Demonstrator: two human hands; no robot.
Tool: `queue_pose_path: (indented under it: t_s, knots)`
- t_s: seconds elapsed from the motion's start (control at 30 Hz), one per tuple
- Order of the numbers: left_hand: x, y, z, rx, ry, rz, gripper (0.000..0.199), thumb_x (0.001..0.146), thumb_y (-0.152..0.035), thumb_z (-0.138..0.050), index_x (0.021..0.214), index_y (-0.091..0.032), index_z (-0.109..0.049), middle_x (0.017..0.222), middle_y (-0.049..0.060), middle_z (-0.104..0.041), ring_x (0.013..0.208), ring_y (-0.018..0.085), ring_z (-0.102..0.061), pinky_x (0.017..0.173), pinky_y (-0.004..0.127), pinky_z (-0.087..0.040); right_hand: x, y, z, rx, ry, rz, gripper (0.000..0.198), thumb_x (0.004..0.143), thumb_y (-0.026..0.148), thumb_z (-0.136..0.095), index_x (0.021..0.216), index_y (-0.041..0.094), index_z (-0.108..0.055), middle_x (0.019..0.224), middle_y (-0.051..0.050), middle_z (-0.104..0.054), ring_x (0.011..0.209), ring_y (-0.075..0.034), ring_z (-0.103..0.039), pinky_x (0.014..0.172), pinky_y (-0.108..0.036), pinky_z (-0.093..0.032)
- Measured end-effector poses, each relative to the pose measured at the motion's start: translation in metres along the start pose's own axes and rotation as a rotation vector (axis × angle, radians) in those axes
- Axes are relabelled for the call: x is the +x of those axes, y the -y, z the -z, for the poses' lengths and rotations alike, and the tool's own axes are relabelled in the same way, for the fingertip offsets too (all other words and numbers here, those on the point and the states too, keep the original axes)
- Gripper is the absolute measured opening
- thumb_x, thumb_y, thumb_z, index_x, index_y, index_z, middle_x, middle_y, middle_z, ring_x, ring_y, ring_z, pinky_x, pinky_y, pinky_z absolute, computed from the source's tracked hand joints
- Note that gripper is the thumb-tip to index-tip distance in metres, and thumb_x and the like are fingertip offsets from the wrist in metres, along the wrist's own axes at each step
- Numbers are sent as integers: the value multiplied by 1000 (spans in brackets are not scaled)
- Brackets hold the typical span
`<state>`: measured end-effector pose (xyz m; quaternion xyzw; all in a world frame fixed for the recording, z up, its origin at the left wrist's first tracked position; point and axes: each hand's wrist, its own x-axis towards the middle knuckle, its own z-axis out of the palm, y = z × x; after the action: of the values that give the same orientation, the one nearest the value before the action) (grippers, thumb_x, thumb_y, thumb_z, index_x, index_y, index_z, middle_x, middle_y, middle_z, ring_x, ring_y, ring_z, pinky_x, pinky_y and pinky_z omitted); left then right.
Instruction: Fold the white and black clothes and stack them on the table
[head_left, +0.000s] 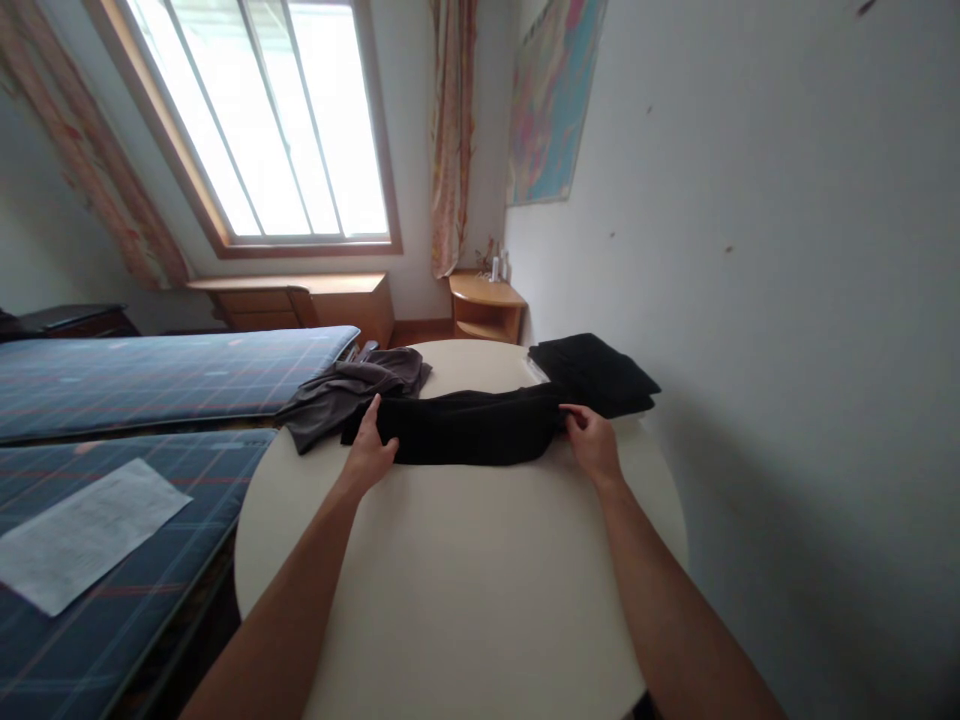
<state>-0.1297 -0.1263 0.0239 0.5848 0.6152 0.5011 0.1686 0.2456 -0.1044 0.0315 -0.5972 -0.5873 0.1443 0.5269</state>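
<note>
A black garment (pixel 472 428), folded into a long strip, lies across the round table (pixel 480 570). My left hand (pixel 367 450) rests on its left end, index finger stretched forward and thumb apart; the other fingers are partly hidden. At the right end, my right hand (pixel 592 440) pinches the cloth's edge between thumb and fingers. A crumpled dark grey garment (pixel 360 385) lies just beyond my left hand, its edge hanging over the table's side. Beyond my right hand sits a folded black cloth stack (pixel 592 372), with something whitish and clear under it.
Beds with blue plaid mattresses (pixel 180 375) stand on the left, one with a white sheet of paper (pixel 94 530) on it. A white wall (pixel 795 350) runs close along the right. A wooden desk (pixel 345 295) and corner shelf (pixel 487 292) stand at the back beneath the window.
</note>
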Motion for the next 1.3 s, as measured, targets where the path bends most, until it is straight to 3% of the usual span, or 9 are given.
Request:
queue_pose_path:
  t_s: [0.1, 0.17, 0.37, 0.6, 0.83, 0.97, 1.1, 1.2, 1.3]
  knots:
    - [-3, 5, -1, 93, 38, -102, 92, 70, -5, -62, 153, -19, -24, 153, 12, -36, 144, 23, -30, 121, 37, -22, 1, -2, -2, -3, -16, 22, 38, 81, 33, -48, 102, 15, -74, 86, -10, -74, 74, -24, -67, 69, -35, -51]
    - [-6, 6, -2, 142, 24, -104, 92, 71, -7, -64, 153, -19, -22, 151, 14, -36, 143, 25, -32, 119, 39, -25, 2, -3, -3, -27, -23, 20, 39, 81, 31, -46, 104, 15, -74, 87, -10, -74, 78, -25, -67, 75, -38, -51]
    - [-7, 7, 1, 359, 15, 139, 79, 76, -25, -71, 140, -13, -27, 121, 20, -58, 112, 31, -62, 94, 44, -49, 3, -3, -4, 14, -18, -44, 45, 86, 39, -43, 113, 15, -71, 94, -10, -73, 86, -27, -66, 82, -42, -51]
    - [-4, 6, 5, 512, 126, 213, 56, 83, -31, -66, 126, -14, -34, 93, 16, -69, 89, 31, -70, 79, 38, -51, 1, -10, -6, -5, -14, 71, 50, 75, 33, -59, 121, 14, -64, 104, -13, -71, 85, -24, -64, 82, -40, -51]
    - [1, -16, 4, -119, -26, 277, 37, 78, -31, -71, 105, -20, -48, 71, -3, -60, 56, 14, -60, 54, 25, -49, 8, -16, 1, 19, -216, -18, 54, 74, 53, -65, 109, 13, -66, 86, -11, -67, 73, -22, -61, 72, -38, -51]
    - [0, -30, 8, -485, 11, 417, 39, 74, -31, -77, 103, -18, -54, 75, -1, -65, 54, 10, -58, 49, 19, -46, 12, -17, 6, 33, -283, -77, 54, 70, 59, -67, 98, 13, -68, 78, -10, -67, 68, -21, -60, 67, -35, -49]
    - [-2, -37, 14, -786, 98, 472, 46, 70, -17, -77, 108, -18, -51, 102, 7, -71, 65, 9, -65, 60, 21, -53, 13, -19, 8, 52, -293, -100, 53, 69, 63, -67, 90, 14, -69, 72, -9, -67, 64, -21, -61, 64, -35, -49]
    - [-3, -34, 13, -823, 182, 407, 52, 65, -13, -77, 110, -19, -49, 113, 10, -70, 81, 14, -69, 69, 25, -55, 12, -22, 8, 51, -273, -80, 49, 74, 60, -64, 88, 14, -68, 74, -11, -69, 67, -22, -63, 66, -36, -49]
    - [-1, -24, 6, -638, 185, 274, 48, 63, -17, -77, 104, -18, -51, 106, 8, -71, 81, 16, -69, 72, 29, -54, 11, -22, 6, -19, -263, -4, 38, 81, 49, -58, 94, 14, -67, 86, -13, -70, 74, -23, -63, 73, -39, -51]
